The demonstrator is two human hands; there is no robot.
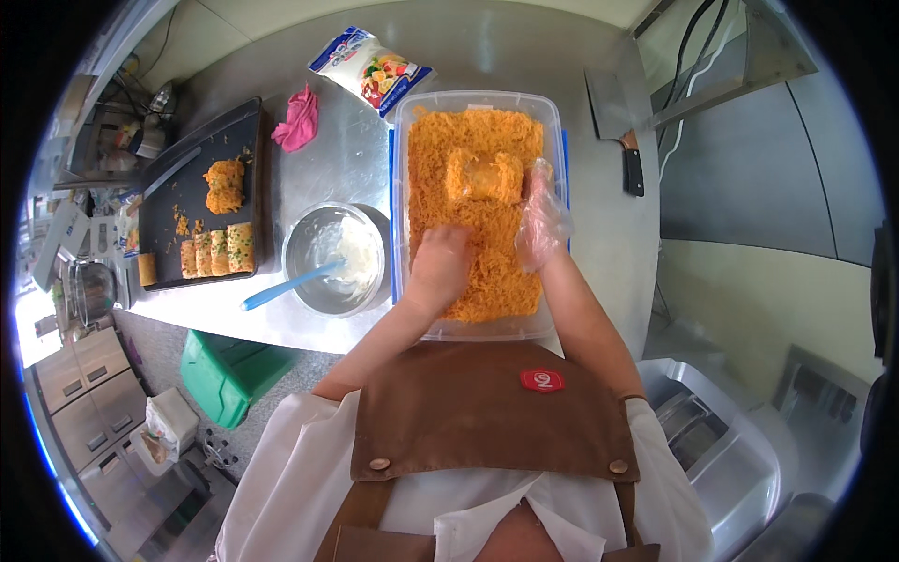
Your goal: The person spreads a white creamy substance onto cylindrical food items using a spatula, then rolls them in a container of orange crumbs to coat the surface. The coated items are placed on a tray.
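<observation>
A clear plastic bin holds a thick bed of orange shredded floss, probably meat floss. Partly coated in it, a pale cake piece lies in the upper middle, its centre still showing a bare glossy patch. My right hand, in a clear disposable glove, is against the right side of the piece, fingers pointing away from me. My bare left hand reaches into the floss below and left of the piece. Its fingertips are blurred and partly sunk, so whether they grip any floss is unclear.
Left of the bin stands a steel bowl with white cream and a blue spatula. A dark baking tray holds several rolls and a floss-coated piece. A cleaver, pink cloth and printed bag lie around.
</observation>
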